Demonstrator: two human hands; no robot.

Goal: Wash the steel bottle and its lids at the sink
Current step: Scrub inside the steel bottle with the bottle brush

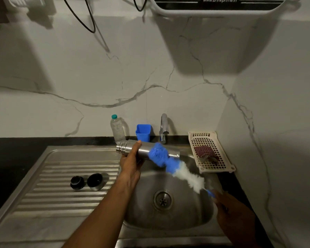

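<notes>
Brushed steel bottle (145, 152), fuzzy brush (175, 167), ridged metal sink (64, 178).

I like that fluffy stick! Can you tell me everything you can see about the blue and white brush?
The brush is long and fluffy, with blue bristles at its far end and white bristles nearer its thin blue handle, which looks like plastic. The right hand grips the handle. The brush slants up and to the left over the sink basin. Its blue end lies against the outside of the steel bottle, which the left hand holds sideways. The brush is blurred, so finer detail is unclear.
</notes>
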